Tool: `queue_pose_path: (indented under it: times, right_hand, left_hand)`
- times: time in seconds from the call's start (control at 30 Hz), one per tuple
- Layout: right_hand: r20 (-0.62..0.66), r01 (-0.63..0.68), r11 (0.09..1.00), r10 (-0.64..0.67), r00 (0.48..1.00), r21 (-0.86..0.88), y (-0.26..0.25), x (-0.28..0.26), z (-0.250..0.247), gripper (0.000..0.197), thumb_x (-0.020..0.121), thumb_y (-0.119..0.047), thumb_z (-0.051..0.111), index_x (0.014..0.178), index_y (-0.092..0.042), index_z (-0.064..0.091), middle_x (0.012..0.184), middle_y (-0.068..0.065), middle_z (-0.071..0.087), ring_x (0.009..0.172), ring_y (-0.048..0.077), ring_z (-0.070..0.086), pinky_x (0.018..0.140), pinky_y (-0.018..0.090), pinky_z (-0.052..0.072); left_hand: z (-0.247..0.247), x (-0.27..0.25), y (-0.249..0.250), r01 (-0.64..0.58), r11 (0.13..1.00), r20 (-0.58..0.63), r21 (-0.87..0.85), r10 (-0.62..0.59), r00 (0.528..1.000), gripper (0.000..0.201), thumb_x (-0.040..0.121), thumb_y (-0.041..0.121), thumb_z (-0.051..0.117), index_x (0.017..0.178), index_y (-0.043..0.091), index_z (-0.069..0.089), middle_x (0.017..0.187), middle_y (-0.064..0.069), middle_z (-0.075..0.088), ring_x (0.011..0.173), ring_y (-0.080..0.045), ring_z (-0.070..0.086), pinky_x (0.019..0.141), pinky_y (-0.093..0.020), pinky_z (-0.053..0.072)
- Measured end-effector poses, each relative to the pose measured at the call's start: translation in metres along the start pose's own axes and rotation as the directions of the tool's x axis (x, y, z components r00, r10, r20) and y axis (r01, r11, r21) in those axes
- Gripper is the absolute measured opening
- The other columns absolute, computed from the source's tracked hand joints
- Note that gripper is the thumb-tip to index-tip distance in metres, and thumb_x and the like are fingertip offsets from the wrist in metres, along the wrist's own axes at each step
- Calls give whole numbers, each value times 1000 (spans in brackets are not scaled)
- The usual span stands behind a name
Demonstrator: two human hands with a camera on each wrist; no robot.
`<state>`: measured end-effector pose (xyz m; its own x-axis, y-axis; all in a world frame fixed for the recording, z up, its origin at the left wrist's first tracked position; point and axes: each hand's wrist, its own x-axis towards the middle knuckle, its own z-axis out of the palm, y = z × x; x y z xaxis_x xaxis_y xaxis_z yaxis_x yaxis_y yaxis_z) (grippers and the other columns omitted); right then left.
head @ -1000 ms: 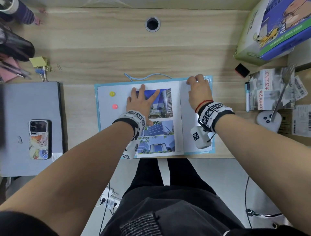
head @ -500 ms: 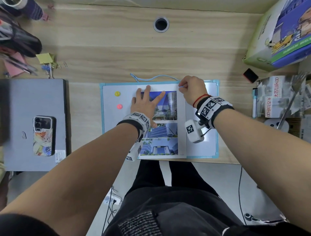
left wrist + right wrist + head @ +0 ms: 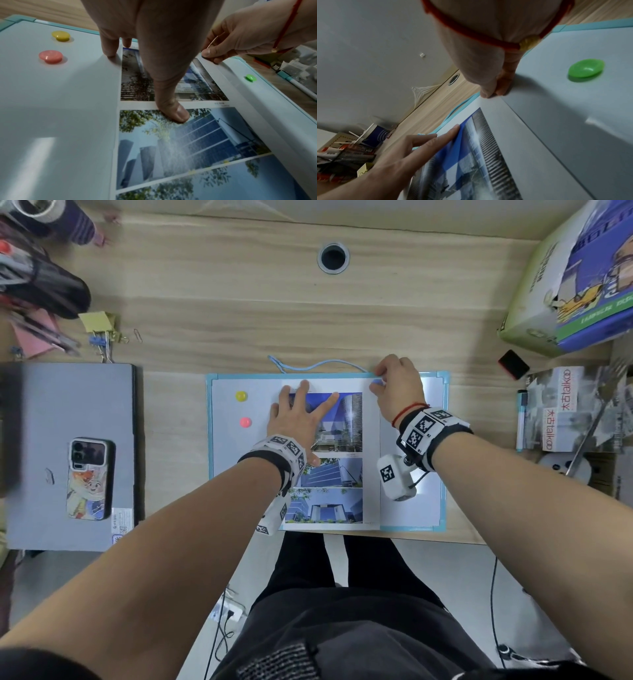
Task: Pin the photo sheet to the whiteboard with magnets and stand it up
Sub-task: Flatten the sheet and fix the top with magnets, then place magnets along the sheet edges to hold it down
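Observation:
The blue-framed whiteboard [image 3: 236,474] lies flat at the desk's front edge. On it lies the photo sheet [image 3: 335,474], printed with building pictures. My left hand [image 3: 301,412] presses flat on the sheet's upper part, fingers spread; its thumb [image 3: 176,115] rests between two pictures. My right hand [image 3: 380,378] pinches a small bluish magnet [image 3: 376,383] at the sheet's top right corner. A yellow magnet [image 3: 241,396] and a pink magnet [image 3: 245,422] sit on the bare left part of the board. A green magnet [image 3: 249,78] sits on the right part, hidden under my right wrist in the head view.
A grey laptop [image 3: 68,412] with a phone [image 3: 89,479] on it lies left of the board. A marker [image 3: 520,419], papers and a black eraser [image 3: 513,364] lie to the right, below a large box [image 3: 565,278]. A dark pencil case [image 3: 44,285] lies at the back left.
My right hand has moved left along the board's top edge to the sheet's top right corner, fingers pinched. My left hand has stayed flat on the sheet.

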<state>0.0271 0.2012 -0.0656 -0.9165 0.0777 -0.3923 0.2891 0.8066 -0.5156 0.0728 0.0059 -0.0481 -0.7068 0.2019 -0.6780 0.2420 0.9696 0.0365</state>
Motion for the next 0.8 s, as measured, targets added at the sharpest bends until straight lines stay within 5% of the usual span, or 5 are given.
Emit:
queue_pose_path:
  times: [0.13,0.27,0.37,0.47,0.8]
  right_hand:
    - [-14,10,999,-10,1000,36,-4,-7,-4,26,86,-9,63,110,-4,56,117,18,53,95,33,60,87,37,49]
    - [105,41,998,-36,994,-51,-15,-20,-5,15,83,-19,66,95,-9,62,95,13,67,87,30,63,81,38,53]
    - [321,73,983,-16,947,-167,-24,-30,4,12,79,-19,70,84,-11,62,92,13,70,88,30,64,77,34,53]
    - [350,79,960,20,936,-267,-26,-33,16,12,77,-13,69,85,-9,62,95,14,68,92,32,63,73,31,49]
    - [318,23,952,79,945,-306,-30,-30,24,13,74,-5,65,84,-12,58,94,15,67,86,33,63,66,28,43]
  left_hand:
    - [0,0,-1,-9,1000,-4,14,9,1000,136,54,53,86,146,49,-13,158,-9,-8,144,-44,3,114,-53,24]
    - [-2,-2,-5,-25,999,-16,-20,25,1000,127,57,58,82,149,44,-4,158,-9,-1,143,-41,7,114,-51,26]
    - [-11,-5,-22,14,977,-153,-214,-48,987,98,68,55,75,148,33,22,152,-9,19,138,-32,23,105,-47,40]
    - [-22,-5,-53,143,895,-294,-423,-285,912,58,83,36,66,134,18,44,136,-10,37,126,-29,37,88,-42,50]
    - [-17,7,-105,401,759,-45,-513,-490,871,30,90,9,59,119,6,55,123,-17,53,109,-36,57,84,-37,45]
